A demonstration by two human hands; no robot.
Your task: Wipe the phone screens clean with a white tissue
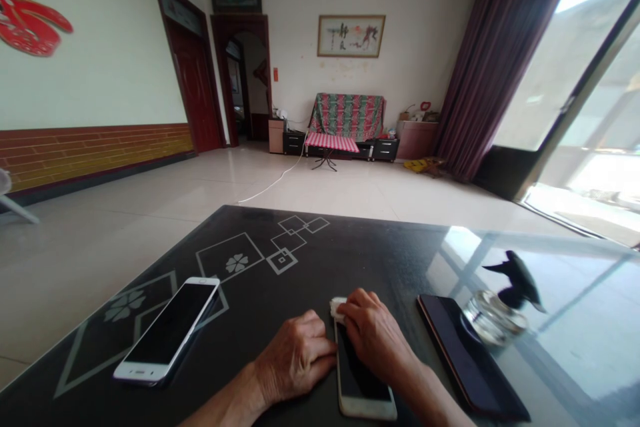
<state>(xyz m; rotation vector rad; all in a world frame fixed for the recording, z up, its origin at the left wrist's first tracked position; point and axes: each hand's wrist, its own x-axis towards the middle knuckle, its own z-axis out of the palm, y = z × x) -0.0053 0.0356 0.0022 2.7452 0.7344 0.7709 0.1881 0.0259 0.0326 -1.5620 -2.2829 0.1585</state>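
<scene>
A white-framed smartphone lies flat, dark screen up, on the black glass tabletop in front of me. My left hand is closed, its fingers curled against the phone's left edge. Over the phone's upper end, my right hand presses a small white wipe onto the glass, with most of the wipe hidden under the fingers. Another white smartphone rests face up to the left, apart from both hands. Right of my right hand is a dark smartphone, next to a clear spray bottle with a black trigger head.
The black table carries printed squares and flowers, and reflects window light on its right. Beyond it, a low folding table with a checked cover stands by a cloth-draped object. A white cord crosses the floor.
</scene>
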